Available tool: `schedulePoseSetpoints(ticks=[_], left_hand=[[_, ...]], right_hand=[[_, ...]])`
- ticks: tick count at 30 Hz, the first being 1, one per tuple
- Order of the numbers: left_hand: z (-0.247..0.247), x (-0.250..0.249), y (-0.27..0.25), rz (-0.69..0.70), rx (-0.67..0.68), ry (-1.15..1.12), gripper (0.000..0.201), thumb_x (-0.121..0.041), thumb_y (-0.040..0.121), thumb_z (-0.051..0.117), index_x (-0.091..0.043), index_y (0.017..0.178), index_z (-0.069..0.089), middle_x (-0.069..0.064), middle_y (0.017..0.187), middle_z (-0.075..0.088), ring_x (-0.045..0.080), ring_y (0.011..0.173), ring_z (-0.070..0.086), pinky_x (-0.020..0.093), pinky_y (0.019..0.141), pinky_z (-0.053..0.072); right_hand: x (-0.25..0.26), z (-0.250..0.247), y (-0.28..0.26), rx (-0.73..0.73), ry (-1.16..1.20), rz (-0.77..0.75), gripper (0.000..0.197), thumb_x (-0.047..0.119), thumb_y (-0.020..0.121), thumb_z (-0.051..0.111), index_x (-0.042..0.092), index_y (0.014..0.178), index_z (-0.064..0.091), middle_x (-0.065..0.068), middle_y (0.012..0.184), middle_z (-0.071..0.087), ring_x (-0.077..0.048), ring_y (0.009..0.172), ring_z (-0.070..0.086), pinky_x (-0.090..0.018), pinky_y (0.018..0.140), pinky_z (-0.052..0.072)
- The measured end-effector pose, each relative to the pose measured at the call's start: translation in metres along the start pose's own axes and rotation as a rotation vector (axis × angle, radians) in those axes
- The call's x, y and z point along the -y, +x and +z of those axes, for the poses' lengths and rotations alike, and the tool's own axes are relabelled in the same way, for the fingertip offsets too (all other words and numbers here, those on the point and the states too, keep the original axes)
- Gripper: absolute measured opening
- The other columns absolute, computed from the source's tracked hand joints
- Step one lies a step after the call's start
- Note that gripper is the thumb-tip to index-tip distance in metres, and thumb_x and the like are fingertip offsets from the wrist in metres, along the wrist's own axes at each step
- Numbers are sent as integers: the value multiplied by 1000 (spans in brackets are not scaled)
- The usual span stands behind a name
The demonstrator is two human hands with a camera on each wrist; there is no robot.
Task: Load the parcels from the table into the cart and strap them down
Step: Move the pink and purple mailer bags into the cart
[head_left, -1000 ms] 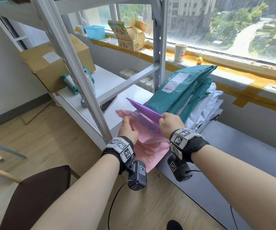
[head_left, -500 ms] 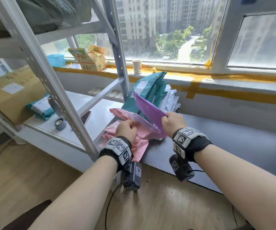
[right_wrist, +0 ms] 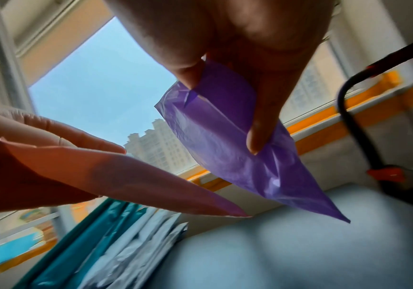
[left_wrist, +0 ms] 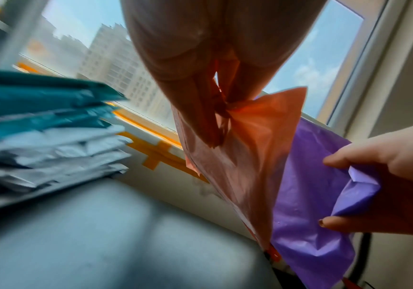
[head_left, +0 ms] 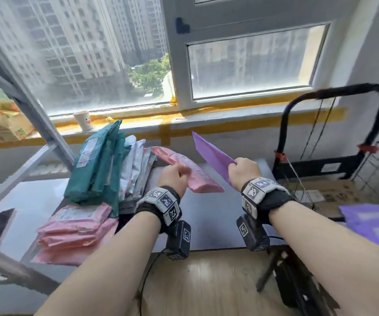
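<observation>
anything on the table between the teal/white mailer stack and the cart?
Head view: the grey table is bare there. Only the pink mailer in the left hand and purple mailer in the right hand hang above it.

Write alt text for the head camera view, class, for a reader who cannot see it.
A person's left hand grips a pink mailer parcel and their right hand a purple one above a grey table. Teal, white and pink parcels are stacked at left; a black cart stands at right.
</observation>
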State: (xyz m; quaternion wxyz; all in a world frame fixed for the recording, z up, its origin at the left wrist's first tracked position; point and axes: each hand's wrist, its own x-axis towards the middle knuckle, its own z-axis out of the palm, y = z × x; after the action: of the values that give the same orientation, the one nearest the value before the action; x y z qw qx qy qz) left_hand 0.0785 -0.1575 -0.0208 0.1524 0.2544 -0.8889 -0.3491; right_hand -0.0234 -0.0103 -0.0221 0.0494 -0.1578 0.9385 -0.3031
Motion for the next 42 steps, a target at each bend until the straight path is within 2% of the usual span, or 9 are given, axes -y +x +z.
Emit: schedulePoseSetpoints(ticks=[6, 10, 18, 22, 24, 28, 33, 36, 42], left_hand=[[98, -95, 15, 119, 173, 39, 28, -12, 92, 50, -10, 113, 69, 9, 118, 67, 24, 112, 60, 27, 99, 44], [162, -150, 21, 185, 270, 34, 28, -13, 93, 50, -10, 113, 69, 9, 119, 67, 23, 112, 61, 30, 102, 44], [271, -233, 21, 327, 512, 135, 34, -9, 92, 45, -16, 116, 67, 3, 125, 63, 20, 114, 59, 24, 99, 42], [318, -263, 25, 382, 685, 232, 38, -5, 92, 47, -15, 126, 60, 7, 131, 59, 24, 115, 59, 29, 98, 46], [343, -276, 26, 414, 746, 264, 37, -6, 90, 51, -12, 125, 60, 10, 128, 60, 25, 116, 58, 31, 101, 44], [395, -292, 31, 453, 808, 199, 27, -6, 89, 52, -13, 109, 69, 11, 112, 68, 28, 105, 63, 38, 93, 51], [462, -309, 47, 534, 982, 244, 28, -3, 90, 50, -11, 111, 68, 11, 117, 65, 28, 108, 61, 36, 97, 48], [503, -311, 55, 607, 1088, 315, 31, -4, 91, 47, -14, 111, 68, 7, 124, 60, 25, 109, 61, 35, 99, 48], [583, -307, 67, 689, 1190, 401, 26, -9, 89, 48, -15, 102, 70, 6, 119, 58, 26, 104, 60, 30, 95, 47]], right_hand=[[-118, -68, 28, -71, 74, 234, 34, 17, 92, 36, -1, 106, 63, -22, 107, 67, -33, 107, 60, -33, 88, 46], [-191, -106, 35, -136, 79, 360, 35, 17, 92, 37, -1, 108, 62, -21, 107, 68, -33, 107, 60, -33, 89, 47], [-312, -157, 17, -189, 47, 607, 32, 16, 96, 35, -1, 101, 62, -23, 113, 63, -34, 100, 57, -33, 84, 45], [-354, -173, -1, -180, 53, 739, 37, 14, 99, 35, -9, 120, 55, -26, 127, 55, -37, 120, 51, -34, 93, 41], [-374, -176, -6, -188, 49, 817, 38, 16, 99, 37, -9, 120, 56, -26, 126, 56, -37, 120, 52, -33, 92, 41], [-416, -177, -12, -220, 92, 999, 40, 20, 97, 38, -11, 112, 60, -28, 119, 60, -38, 115, 55, -33, 89, 44], [-456, -166, -9, -198, 136, 1186, 43, 22, 100, 34, -9, 114, 60, -28, 122, 58, -36, 116, 55, -33, 88, 43], [-475, -149, -2, -184, 188, 1308, 41, 20, 101, 31, -5, 113, 62, -22, 120, 61, -31, 113, 58, -31, 80, 42], [-510, -109, 13, -215, 279, 1525, 46, 23, 105, 24, -7, 126, 52, -23, 130, 55, -33, 121, 52, -33, 94, 42]])
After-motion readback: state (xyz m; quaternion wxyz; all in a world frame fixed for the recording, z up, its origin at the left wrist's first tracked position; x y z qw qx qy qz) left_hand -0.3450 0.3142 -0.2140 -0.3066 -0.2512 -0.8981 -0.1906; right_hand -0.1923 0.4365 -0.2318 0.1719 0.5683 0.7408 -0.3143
